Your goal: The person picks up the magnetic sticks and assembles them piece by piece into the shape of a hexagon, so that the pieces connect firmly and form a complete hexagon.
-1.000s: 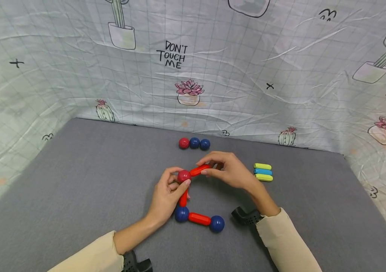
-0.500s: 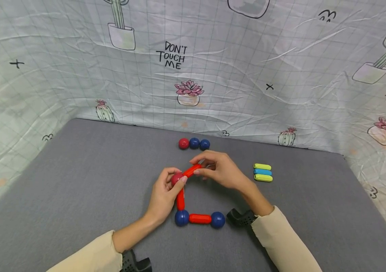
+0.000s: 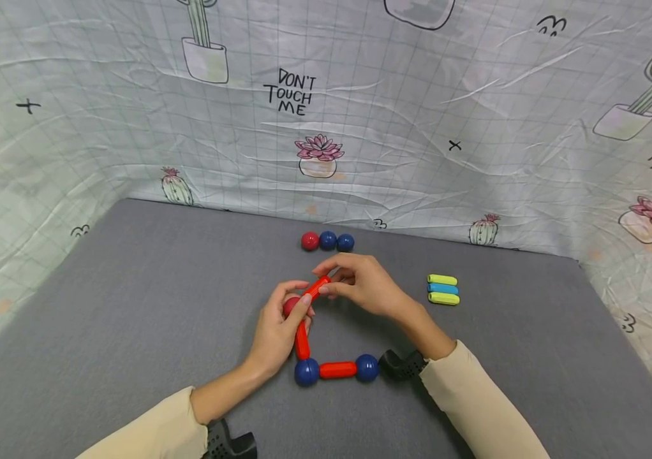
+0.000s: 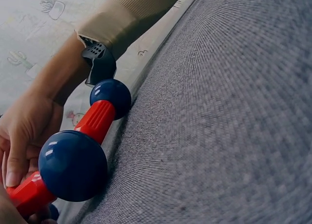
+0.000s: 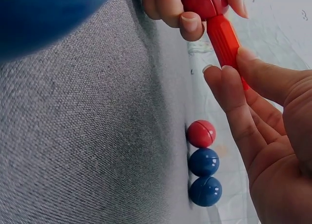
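1. Presently the red rod [image 3: 316,288] is pinched between thumb and fingertips of the right hand [image 3: 360,287], tilted, its lower end meeting the red ball [image 3: 290,306] that the left hand [image 3: 277,331] grips with curled fingers.
2. Handling, by judgement: hard smooth plastic, light, stiff; likely magnetic ends that snap on and may slip sideways on the round ball. Best held at mid-length, ends left free.
3. Below the red ball a second red rod [image 3: 302,341] runs down to a blue ball [image 3: 306,371]; a third rod [image 3: 337,370] lies flat from there to another blue ball [image 3: 367,368]. All sit near the middle of the grey mat [image 3: 131,306], toward its near edge.
4. Spares: three balls in a row [image 3: 328,241], one red and two blue, by the mat's far edge; three short sticks [image 3: 443,289], yellow, blue, yellow, toward the right edge.
5. Against the frame a second ago: the held rod and red ball have shifted left; the upright rod leans more; the flat rod lies level; both hands have kept their grips.
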{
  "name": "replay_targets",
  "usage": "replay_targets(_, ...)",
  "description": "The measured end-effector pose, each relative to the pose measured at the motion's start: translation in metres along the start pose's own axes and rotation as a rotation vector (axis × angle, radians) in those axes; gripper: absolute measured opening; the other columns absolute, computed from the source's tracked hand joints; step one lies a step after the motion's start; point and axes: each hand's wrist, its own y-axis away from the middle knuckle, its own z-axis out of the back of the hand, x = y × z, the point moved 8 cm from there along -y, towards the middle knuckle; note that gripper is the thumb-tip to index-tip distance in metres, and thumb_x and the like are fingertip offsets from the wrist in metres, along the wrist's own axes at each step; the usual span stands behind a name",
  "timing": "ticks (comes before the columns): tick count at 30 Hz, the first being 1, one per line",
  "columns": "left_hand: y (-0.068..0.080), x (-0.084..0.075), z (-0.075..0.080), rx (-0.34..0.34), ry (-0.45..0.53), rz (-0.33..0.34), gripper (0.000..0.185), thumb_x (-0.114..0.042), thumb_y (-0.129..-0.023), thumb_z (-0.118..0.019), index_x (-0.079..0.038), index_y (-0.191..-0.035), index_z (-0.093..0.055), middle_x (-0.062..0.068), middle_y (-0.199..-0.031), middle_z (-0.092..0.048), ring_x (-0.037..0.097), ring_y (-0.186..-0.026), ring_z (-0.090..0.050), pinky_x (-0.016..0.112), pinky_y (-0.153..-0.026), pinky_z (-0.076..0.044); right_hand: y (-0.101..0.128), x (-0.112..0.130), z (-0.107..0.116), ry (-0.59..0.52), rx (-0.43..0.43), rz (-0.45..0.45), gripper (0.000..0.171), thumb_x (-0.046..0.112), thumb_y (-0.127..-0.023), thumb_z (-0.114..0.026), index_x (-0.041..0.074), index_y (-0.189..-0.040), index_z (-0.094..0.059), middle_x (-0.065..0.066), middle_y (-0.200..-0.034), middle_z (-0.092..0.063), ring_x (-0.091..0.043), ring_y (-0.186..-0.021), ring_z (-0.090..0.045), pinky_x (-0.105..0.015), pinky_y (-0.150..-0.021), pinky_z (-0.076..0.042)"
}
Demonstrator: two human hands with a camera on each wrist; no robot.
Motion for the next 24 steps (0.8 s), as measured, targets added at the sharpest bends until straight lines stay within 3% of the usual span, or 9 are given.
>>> replay_targets(8, 0.001, -0.007, 0.009, -0.104, 0.006, -0.06, 0.023, -0.008, -0.092, -0.064, 0.002, -0.112, -0.057, 0.024, -0.077, -0.06, 0.025, -0.05, -0.053, 0.025, -0.045, -0.045, -0.001, -0.005, 0.005, 0.01, 0.003, -0.016, 0.029, 0.012, -0.087, -0.071, 0.003, -0.114, -0.066, -0.006, -0.106, -0.068, -0.014, -0.082, -0.067, -0.029, -0.069, -0.055)
replay_targets(16, 0.001, -0.007, 0.009, -0.099, -0.025, -0.053, 0.026, 0.002, -0.094, -0.057, -0.002, -0.119, -0.059, 0.025, -0.08, -0.061, 0.024, -0.049, -0.053, 0.027, -0.044, -0.046, -0.003, -0.041, 0.04, 0.212, -0.269, -0.144, 0.027, 0.016, -0.088, -0.072, 0.011, -0.114, -0.068, -0.01, -0.105, -0.063, -0.017, -0.085, -0.06, -0.035, -0.071, -0.052)
replay_targets(19, 0.001, -0.007, 0.009, -0.1, -0.05, -0.044, 0.026, 0.0, -0.092, -0.061, -0.002, -0.118, -0.061, 0.024, -0.081, -0.062, 0.026, -0.052, -0.053, 0.025, -0.046, -0.045, -0.007, -0.052, 0.046, 0.243, -0.319, -0.162, 0.033, 0.014, -0.087, -0.072, 0.012, -0.119, -0.066, -0.009, -0.113, -0.058, -0.019, -0.085, -0.058, -0.036, -0.066, -0.05)
replay_targets(24, 0.001, -0.013, 0.007, -0.113, -0.084, -0.018, 0.026, 0.002, -0.091, -0.063, 0.002, -0.116, -0.06, 0.023, -0.082, -0.063, 0.035, -0.056, -0.053, 0.023, -0.05, -0.046, -0.014, -0.06, 0.043, 0.268, -0.282, -0.135, 0.042, 0.01, -0.087, -0.071, 0.009, -0.128, -0.061, -0.009, -0.137, -0.05, -0.024, -0.091, -0.058, -0.04, -0.07, -0.048)
